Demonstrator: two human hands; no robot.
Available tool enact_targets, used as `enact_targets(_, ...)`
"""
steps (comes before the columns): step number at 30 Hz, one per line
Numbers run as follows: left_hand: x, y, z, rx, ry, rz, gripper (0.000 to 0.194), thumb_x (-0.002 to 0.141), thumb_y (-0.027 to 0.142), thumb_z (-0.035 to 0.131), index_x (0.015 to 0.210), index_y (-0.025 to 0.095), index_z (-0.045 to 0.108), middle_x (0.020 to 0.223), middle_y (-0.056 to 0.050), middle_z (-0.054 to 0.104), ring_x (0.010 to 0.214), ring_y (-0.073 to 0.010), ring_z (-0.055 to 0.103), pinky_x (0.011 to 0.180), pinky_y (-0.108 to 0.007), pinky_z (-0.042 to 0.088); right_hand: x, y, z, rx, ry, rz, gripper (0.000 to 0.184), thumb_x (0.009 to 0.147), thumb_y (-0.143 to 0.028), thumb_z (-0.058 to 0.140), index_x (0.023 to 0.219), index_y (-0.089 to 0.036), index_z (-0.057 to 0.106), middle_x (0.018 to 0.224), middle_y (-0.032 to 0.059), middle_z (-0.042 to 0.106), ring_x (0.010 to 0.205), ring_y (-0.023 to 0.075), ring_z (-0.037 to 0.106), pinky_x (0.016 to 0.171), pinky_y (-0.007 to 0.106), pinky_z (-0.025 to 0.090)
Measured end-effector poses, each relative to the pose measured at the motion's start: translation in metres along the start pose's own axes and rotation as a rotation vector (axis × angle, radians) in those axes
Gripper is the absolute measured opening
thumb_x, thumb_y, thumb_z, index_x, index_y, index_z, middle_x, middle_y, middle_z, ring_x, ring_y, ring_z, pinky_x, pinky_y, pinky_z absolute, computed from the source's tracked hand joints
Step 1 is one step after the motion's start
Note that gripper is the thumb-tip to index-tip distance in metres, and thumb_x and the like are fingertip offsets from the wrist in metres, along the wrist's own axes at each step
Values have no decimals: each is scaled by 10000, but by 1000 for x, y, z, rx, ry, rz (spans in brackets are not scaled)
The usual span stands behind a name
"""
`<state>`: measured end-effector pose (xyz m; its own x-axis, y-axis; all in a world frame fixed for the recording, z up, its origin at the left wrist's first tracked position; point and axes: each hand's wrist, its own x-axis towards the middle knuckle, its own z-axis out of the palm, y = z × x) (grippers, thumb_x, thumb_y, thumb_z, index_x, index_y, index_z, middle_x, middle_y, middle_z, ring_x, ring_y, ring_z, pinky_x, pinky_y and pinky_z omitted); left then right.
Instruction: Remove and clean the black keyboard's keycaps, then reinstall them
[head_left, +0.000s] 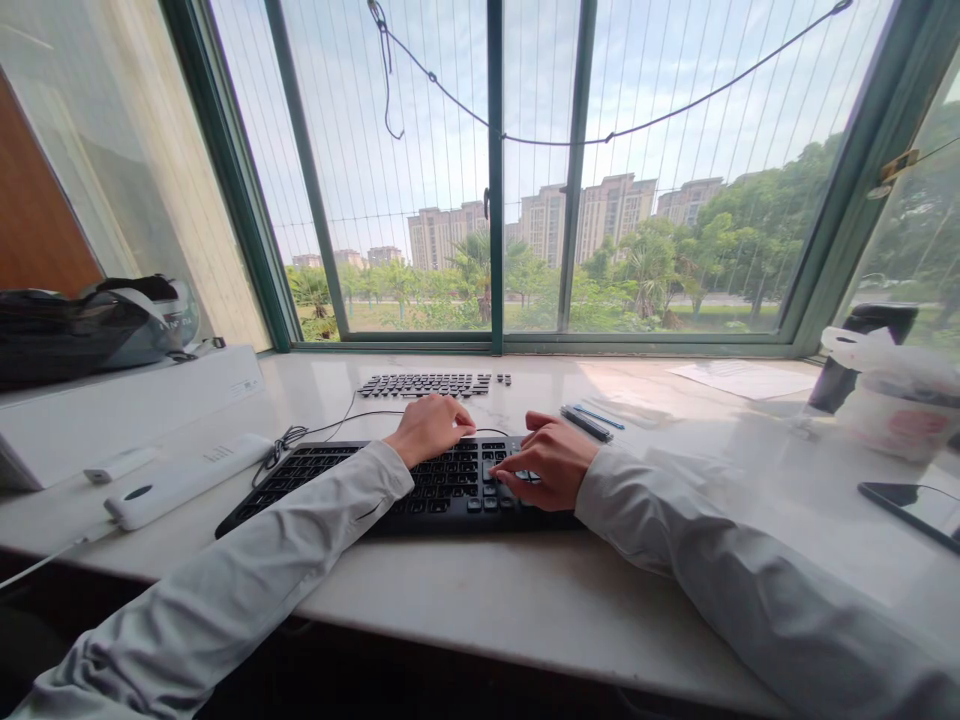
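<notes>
A black keyboard lies on the white marble-like sill in front of me. Most of its left and middle part shows bare key sockets, while keycaps sit at the right end. My left hand is over the keyboard's back edge, fingertips pinched together; whatever they hold is too small or hidden to make out. Over the right end is my right hand, fingers apart, one fingertip touching the keys there. Behind the keyboard, loose black keycaps are laid out in rows.
Right of the keyboard's back edge lie a dark pen-like tool and a blue stick. A white power strip and white box stand left. At right are a phone, a plastic-bagged container and paper. A window rises behind.
</notes>
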<state>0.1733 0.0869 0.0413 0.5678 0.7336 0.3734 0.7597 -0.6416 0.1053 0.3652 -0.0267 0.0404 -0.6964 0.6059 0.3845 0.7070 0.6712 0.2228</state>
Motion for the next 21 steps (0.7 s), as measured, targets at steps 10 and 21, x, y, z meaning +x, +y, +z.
enact_targets(10, 1, -4, 2, 45, 47, -38, 211, 784, 445, 612, 883, 336, 764, 915, 23, 750, 907, -222, 675, 781, -302, 497, -1, 3, 2, -60, 11, 7, 402, 876, -318, 431, 560, -204, 651, 517, 19, 647, 438, 98, 377, 737, 326, 331)
enact_targets(21, 19, -2, 4, 121, 24, 39, 215, 801, 427, 585, 877, 328, 760, 923, 20, 749, 908, -221, 676, 816, -303, 486, 1, 0, 6, -53, 47, 1, 419, 885, -377, 422, 616, -215, 700, 555, 36, 672, 467, 112, 439, 755, 336, 348)
